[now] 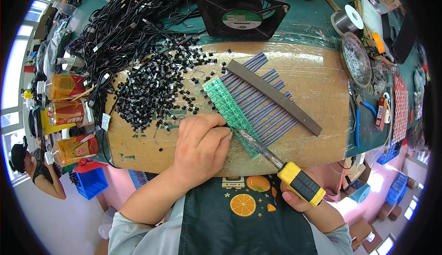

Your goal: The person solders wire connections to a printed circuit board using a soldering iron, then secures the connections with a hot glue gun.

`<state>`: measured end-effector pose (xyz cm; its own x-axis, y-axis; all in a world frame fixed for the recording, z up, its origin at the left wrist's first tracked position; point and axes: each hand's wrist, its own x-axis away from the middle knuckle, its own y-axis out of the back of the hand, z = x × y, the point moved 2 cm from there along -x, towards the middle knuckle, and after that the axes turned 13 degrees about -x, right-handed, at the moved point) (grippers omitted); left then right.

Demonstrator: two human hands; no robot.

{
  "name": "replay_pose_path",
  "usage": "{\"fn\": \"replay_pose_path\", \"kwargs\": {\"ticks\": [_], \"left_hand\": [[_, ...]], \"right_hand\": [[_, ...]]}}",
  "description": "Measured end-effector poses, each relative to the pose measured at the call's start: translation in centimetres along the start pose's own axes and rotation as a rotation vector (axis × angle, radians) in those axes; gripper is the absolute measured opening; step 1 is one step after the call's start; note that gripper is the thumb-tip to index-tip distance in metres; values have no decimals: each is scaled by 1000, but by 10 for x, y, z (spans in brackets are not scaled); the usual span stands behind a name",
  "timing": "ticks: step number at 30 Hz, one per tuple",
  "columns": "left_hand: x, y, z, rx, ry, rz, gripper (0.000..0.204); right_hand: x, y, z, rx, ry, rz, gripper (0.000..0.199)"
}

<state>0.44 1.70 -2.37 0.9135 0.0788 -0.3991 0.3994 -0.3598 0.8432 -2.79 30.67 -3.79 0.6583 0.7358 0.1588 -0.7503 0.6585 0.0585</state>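
Observation:
A green circuit board strip point(218, 94) lies slantwise on a brown work board, with rows of multicoloured flat wires point(271, 110) running off its right side. Across these wires rests a long dark bar point(276, 97). My left hand point(201, 147) is closed at the strip's left edge, its fingers curled and pressed together; whatever they pinch is hidden. In my right hand point(297, 199) is a soldering iron point(301, 182) with a yellow and black handle, gripped from below. Its metal shaft slants up and left, the tip at the strip close to my left fingertips.
Left of the strip spreads a heap of small black connectors point(152, 87). Behind are tangled black cables point(133, 20) and a black fan point(241, 13). Drink bottles point(69, 112) line the left edge. At right are a solder spool point(348, 19), a round dish point(355, 59) and blue-handled pliers point(358, 121).

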Motion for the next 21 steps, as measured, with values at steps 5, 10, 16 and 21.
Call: {"fn": "replay_pose_path", "kwargs": {"ticks": [5,10,16,21], "left_hand": [[-1,0,0,2,-4,1,19],[-3,1,-1,7,4,-6,19],[-2,1,-1,9,5,-13,19],[-2,1,-1,8,0,-11,20]], "right_hand": [[-12,-5,14,-88,35,34,24],[-9,-6,11,-73,72,4,25],[-9,-7,15,-171,63,12,24],[-5,-5,13,-151,-20,73,42]]}}
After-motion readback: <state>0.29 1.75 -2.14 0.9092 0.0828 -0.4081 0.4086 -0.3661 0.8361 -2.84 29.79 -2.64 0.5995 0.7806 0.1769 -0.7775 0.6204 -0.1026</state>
